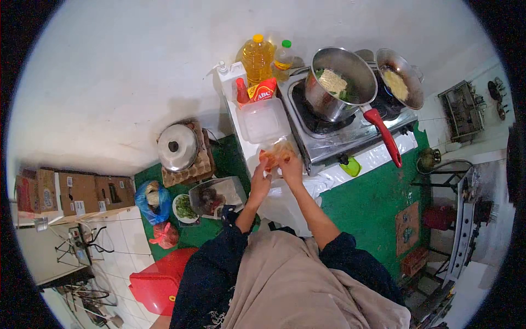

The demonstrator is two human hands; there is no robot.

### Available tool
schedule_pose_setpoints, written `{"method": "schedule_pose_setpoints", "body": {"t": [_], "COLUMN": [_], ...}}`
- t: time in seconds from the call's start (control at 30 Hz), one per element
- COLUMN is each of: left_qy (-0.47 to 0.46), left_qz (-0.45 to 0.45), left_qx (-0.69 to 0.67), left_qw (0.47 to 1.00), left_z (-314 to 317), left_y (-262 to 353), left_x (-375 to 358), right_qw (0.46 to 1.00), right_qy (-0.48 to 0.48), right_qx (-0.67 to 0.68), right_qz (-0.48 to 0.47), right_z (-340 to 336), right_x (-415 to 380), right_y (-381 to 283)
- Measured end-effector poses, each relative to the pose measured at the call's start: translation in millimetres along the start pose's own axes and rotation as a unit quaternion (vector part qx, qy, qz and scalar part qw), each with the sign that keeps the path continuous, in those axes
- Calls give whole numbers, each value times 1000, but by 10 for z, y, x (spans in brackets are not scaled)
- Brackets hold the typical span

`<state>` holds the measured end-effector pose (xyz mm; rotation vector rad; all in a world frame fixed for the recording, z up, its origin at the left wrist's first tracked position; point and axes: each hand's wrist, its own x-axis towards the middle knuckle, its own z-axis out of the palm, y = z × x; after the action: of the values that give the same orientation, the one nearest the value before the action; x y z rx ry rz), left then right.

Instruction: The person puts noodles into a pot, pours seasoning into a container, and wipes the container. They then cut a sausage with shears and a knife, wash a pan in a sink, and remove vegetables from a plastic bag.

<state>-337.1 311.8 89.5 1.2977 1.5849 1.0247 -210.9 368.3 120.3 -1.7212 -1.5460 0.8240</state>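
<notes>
My left hand (261,176) and my right hand (290,167) meet at a clear plastic bag (280,151) with orange-red contents, both closed on it. The bag lies over the white counter, just below a translucent plastic container (264,120). To the right, a steel pot (353,71) with a red handle stands on the gas stove (312,143). Inside the pot are a pale noodle block (333,81) and green leaves. A pan (415,97) on the far burner holds a yellowish food (395,84).
Behind the container stand an oil bottle (257,59), a green-capped bottle (283,59) and a red sauce bottle (241,91). At left are a lidded pot (178,148), a bowl of greens (185,208), a grey tub (234,193) and a red bin (159,279).
</notes>
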Motion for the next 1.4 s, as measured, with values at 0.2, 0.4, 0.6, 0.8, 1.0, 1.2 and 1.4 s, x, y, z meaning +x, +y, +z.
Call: {"method": "schedule_pose_setpoints", "body": {"t": [0.2,0.4,0.6,0.8,1.0,1.2,1.4], "left_qy": [-16,2,-145,-120,107,288,367], "left_qz": [-13,74,256,237,193,5,-62], "left_qx": [27,139,388,321,242,169,54], "left_qw": [999,988,874,909,945,942,927], "left_z": [-131,-430,-140,-198,-696,-879,-840], "left_y": [117,591,955,427,556,634,451], "left_x": [0,-323,-897,-910,-1129,-1545,-1791], "right_qw": [992,999,962,991,941,954,962], "right_qy": [-18,-9,-182,-53,72,-10,-31], "right_qx": [117,-7,114,-23,-328,-300,-269], "right_qz": [32,42,166,123,-40,7,-42], "right_z": [-143,-1214,-906,-1729,-2250,-2205,-2109], "right_x": [-176,-942,-1633,-1033,-128,31,-701], "right_y": [-36,-129,748,728,1625,1682,1549]}}
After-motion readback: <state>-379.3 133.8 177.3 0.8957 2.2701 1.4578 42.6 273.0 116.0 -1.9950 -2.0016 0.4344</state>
